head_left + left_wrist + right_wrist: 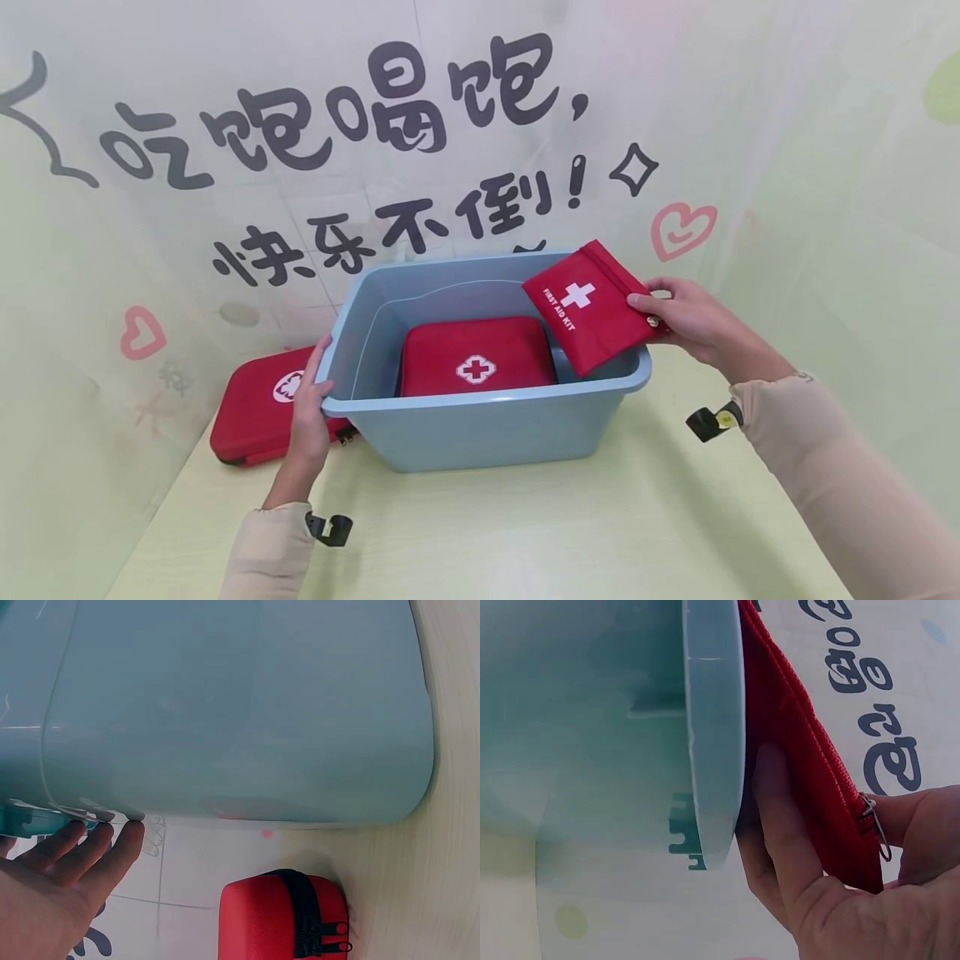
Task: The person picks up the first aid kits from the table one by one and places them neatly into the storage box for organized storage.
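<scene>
Bearing a white cross [578, 295], red zippered pouch [606, 323]; flat, tilted

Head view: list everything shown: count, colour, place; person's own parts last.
Bin: one, blue, centre
First aid pouch: one, red, over the bin's right end
Inner case: one, red, inside the bin
Outer case: one, red, left of the bin
Table: one, pale, under the bin
Backdrop: one, whitish, behind the table
Lettering: two lines, dark, on backdrop
Hearts: two, pink, on backdrop
Sleeves: two, beige, lower left and right
Fittings: two, black, by the sleeves
Left hand: one, bare, on the bin's left rim
Right hand: one, bare, gripping the pouch
</scene>
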The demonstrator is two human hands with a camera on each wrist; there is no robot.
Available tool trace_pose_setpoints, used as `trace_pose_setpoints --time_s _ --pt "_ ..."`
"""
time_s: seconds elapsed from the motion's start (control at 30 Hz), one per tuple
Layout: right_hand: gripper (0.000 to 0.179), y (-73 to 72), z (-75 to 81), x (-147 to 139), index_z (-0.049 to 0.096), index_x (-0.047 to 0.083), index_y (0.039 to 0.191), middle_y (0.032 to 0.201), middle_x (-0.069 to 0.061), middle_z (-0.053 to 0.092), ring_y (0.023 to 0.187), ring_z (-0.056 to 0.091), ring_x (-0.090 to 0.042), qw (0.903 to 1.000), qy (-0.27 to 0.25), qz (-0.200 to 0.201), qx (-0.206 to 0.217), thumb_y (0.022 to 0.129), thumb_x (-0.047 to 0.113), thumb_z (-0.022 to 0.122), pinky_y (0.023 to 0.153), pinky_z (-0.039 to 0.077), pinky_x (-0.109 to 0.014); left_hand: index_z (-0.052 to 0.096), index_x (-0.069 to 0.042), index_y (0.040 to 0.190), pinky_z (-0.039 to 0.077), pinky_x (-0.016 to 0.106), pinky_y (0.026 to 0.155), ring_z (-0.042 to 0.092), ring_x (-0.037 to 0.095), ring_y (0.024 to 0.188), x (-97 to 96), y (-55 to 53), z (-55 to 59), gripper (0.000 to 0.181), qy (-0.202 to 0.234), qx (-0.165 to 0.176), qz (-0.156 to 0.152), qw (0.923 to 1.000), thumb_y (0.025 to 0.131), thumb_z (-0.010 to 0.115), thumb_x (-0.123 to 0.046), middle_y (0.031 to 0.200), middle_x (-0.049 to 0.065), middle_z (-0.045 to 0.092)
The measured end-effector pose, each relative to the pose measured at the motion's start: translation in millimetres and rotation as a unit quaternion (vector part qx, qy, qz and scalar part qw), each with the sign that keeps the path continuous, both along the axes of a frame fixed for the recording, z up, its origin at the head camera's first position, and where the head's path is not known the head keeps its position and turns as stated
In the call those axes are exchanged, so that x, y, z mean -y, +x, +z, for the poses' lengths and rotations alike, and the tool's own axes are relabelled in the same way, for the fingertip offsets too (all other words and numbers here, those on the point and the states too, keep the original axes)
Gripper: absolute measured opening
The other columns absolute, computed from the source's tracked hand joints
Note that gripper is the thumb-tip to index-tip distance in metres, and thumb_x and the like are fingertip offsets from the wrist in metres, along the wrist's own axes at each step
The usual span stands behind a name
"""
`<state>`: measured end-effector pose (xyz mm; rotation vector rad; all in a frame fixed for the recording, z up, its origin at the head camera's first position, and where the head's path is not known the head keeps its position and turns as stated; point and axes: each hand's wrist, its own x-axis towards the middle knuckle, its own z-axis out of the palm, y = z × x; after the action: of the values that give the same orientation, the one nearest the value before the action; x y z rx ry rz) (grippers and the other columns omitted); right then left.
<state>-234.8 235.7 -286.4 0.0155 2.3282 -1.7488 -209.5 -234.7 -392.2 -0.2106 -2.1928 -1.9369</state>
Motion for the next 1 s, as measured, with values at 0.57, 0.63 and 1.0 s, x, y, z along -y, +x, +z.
trace_pose_setpoints --time_s 0.57,0.63,1.0 --pt "0.073 -0.8 2.6 6 0.024 0.001 0.148 0.147 -0.02 0.037 0.118 0.051 -0.034 0.9995 0.011 -0.027 -0.013 0.096 0.032 0.065 0.091 0.054 -0.034 0.022 -0.03 0.159 0.027 0.06 0.11 0.028 0.025 0.135 0.4 0.3 -0.4 0.065 0.003 -0.008 -0.001 1.0 0.098 0.036 -0.012 0.156 0.002 0.026" --pt "0.072 -0.4 3.2 7 0.024 0.001 0.148 0.146 -0.02 0.037 0.119 0.051 -0.035 0.9993 0.014 -0.03 -0.015 0.096 0.031 0.064 0.092 0.053 -0.036 0.022 -0.029 0.159 0.028 0.057 0.109 0.029 0.024 0.134 0.8 0.0 -0.5 0.065 0.003 -0.011 -0.003 0.9999 0.097 0.034 -0.011 0.155 0.002 0.027" --pt "0.069 0.2 3.5 10 0.026 0.002 0.149 0.143 -0.023 0.04 0.122 0.052 -0.039 0.9968 0.02 -0.063 -0.044 0.098 0.032 0.062 0.093 0.052 -0.041 0.022 -0.028 0.16 0.028 0.056 0.108 0.03 0.023 0.134 0.8 -0.2 -0.6 0.065 0.003 -0.011 -0.007 0.9999 0.097 0.034 -0.012 0.155 0.002 0.026"
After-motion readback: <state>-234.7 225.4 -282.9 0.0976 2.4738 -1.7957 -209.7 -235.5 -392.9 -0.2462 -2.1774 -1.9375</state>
